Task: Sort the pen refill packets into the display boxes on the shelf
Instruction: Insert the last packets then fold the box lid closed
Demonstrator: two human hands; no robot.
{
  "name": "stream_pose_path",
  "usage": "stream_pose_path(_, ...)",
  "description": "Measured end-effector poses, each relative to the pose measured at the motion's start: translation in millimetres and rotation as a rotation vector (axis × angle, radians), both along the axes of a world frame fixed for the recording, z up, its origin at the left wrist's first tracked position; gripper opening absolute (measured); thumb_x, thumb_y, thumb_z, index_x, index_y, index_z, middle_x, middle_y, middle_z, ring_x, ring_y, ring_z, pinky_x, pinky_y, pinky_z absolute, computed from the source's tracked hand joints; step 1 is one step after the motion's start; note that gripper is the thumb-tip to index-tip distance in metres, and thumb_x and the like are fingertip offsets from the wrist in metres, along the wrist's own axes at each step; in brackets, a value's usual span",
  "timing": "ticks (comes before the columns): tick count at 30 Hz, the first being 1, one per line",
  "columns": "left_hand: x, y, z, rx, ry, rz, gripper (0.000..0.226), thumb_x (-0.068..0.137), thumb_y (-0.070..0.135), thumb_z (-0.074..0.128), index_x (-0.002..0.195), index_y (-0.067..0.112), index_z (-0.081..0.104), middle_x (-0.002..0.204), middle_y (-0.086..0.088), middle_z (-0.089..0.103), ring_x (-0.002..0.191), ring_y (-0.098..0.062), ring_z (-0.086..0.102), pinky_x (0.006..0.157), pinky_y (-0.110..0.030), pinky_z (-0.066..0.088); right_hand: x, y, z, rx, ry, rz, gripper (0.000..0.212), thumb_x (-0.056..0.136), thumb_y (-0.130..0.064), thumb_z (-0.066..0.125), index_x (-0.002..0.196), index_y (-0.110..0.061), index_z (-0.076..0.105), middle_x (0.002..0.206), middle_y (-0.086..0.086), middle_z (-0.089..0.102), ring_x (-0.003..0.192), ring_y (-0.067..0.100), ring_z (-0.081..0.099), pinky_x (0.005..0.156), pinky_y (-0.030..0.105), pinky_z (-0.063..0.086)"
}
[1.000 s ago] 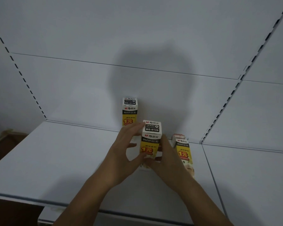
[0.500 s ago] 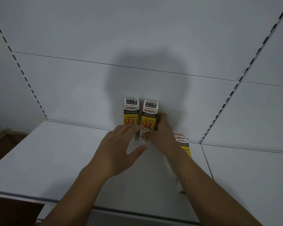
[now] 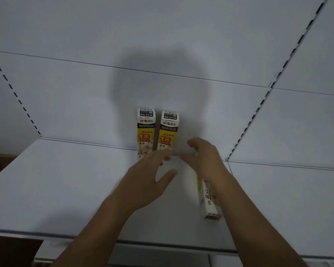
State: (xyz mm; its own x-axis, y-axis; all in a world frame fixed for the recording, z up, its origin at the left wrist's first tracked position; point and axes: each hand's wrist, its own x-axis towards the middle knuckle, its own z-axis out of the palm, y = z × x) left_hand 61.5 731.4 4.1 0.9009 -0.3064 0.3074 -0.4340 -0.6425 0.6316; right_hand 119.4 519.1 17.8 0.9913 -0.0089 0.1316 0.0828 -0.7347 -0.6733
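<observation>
Two upright refill boxes stand side by side against the white back panel: the left box (image 3: 145, 130) and the right box (image 3: 169, 131), both yellow, black and white. A third box (image 3: 207, 197) lies flat on the shelf (image 3: 56, 180), partly hidden under my right forearm. My left hand (image 3: 148, 178) hovers just in front of the standing boxes with fingers spread and holds nothing. My right hand (image 3: 202, 157) is to the right of the right box, fingers loosely bent, apart from it and empty.
The white shelf stretches wide to the left and right of the boxes. A slotted upright (image 3: 266, 97) divides the back panel on the right, another (image 3: 15, 95) on the left. The shelf's front edge (image 3: 162, 245) runs below my forearms.
My right hand carried the second box back and stood it beside the first, then let go and drew off to the right. My left hand stayed in front.
</observation>
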Motion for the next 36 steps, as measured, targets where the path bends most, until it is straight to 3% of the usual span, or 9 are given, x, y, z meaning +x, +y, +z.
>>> stream_pose_path(4,8,-30,-6,-0.103,0.277,-0.083,0.05,0.101,0.05,0.06,0.147,0.036,0.048,0.133,0.019,0.058,0.11,0.007,0.058,0.095,-0.025,0.056,-32,-48,-2,0.127,-0.065,-0.171,0.024,0.096,-0.041,0.07,0.117,-0.035,0.06,0.121,-0.014,0.063,0.105,0.008,0.063,0.077,0.022,0.047)
stream_pose_path(9,19,-77,-4,-0.099,0.509,-0.157,0.055,0.104,0.044,0.059,0.153,0.025,0.046,0.14,0.009,0.057,0.119,-0.008,0.059,0.102,-0.031,0.051,-49,-66,-25,0.266,0.147,-0.248,0.045,0.098,-0.041,0.069,0.137,-0.023,0.056,0.121,-0.005,0.062,0.097,0.011,0.065,0.067,0.017,0.043)
stream_pose_path(14,23,-109,-3,-0.291,0.618,-0.134,0.012,0.105,0.027,0.06,0.111,0.037,0.064,0.113,0.012,0.069,0.103,-0.008,0.069,0.097,-0.043,0.06,-56,-55,-41,0.299,0.148,-0.174,0.016,0.101,-0.033,0.065,0.114,-0.028,0.071,0.102,-0.006,0.074,0.078,0.007,0.072,0.058,0.018,0.049)
stream_pose_path(17,22,-113,-5,-0.537,0.705,-0.014,0.017,0.103,0.023,0.064,0.119,0.028,0.064,0.117,0.004,0.07,0.094,-0.009,0.074,0.083,-0.035,0.065,-63,-53,-41,0.402,0.102,-0.178,0.018,0.099,-0.033,0.068,0.117,-0.032,0.072,0.104,-0.01,0.075,0.075,0.004,0.074,0.064,0.024,0.058)
stream_pose_path(19,22,-109,-5,-0.626,0.689,0.019,0.023,0.102,0.019,0.065,0.125,0.022,0.065,0.124,0.0,0.069,0.093,-0.011,0.076,0.081,-0.034,0.065,-67,-53,-39,0.452,0.047,-0.189,0.02,0.097,-0.029,0.071,0.117,-0.035,0.072,0.106,-0.014,0.075,0.079,0.003,0.074,0.071,0.031,0.061)
stream_pose_path(23,20,-102,2,-0.737,0.589,0.026,0.034,0.096,0.019,0.074,0.127,0.025,0.06,0.13,0.003,0.065,0.102,-0.012,0.074,0.083,-0.038,0.065,-80,-48,-30,0.551,-0.101,-0.172,0.039,0.093,-0.02,0.077,0.128,-0.035,0.067,0.118,-0.019,0.071,0.102,-0.002,0.066,0.074,0.019,0.058)
stream_pose_path(26,15,-96,12,-0.742,0.449,-0.015,0.046,0.09,0.016,0.08,0.126,0.03,0.056,0.126,0.007,0.068,0.105,-0.007,0.073,0.087,-0.036,0.063,-86,-44,-25,0.661,-0.16,-0.135,0.05,0.09,-0.014,0.08,0.133,-0.034,0.063,0.122,-0.013,0.07,0.111,0.01,0.067,0.081,0.033,0.063)
stream_pose_path(31,3,-84,25,-0.696,0.334,-0.112,0.062,0.089,0.005,0.08,0.134,0.035,0.05,0.128,0.015,0.067,0.11,-0.005,0.07,0.082,-0.022,0.059,-93,-39,-17,0.677,-0.232,-0.073,0.051,0.088,-0.01,0.08,0.132,-0.028,0.06,0.122,-0.012,0.069,0.113,0.012,0.065,0.087,0.029,0.061)
stream_pose_path(36,-7,-80,27,-0.668,0.27,-0.155,0.064,0.092,0.004,0.075,0.142,0.032,0.046,0.134,0.015,0.065,0.121,-0.008,0.066,0.092,-0.03,0.06,-92,-35,-3,0.728,-0.273,-0.046,0.044,0.091,-0.004,0.075,0.124,-0.03,0.06,0.114,-0.011,0.07,0.104,0.014,0.067,0.082,0.03,0.061)
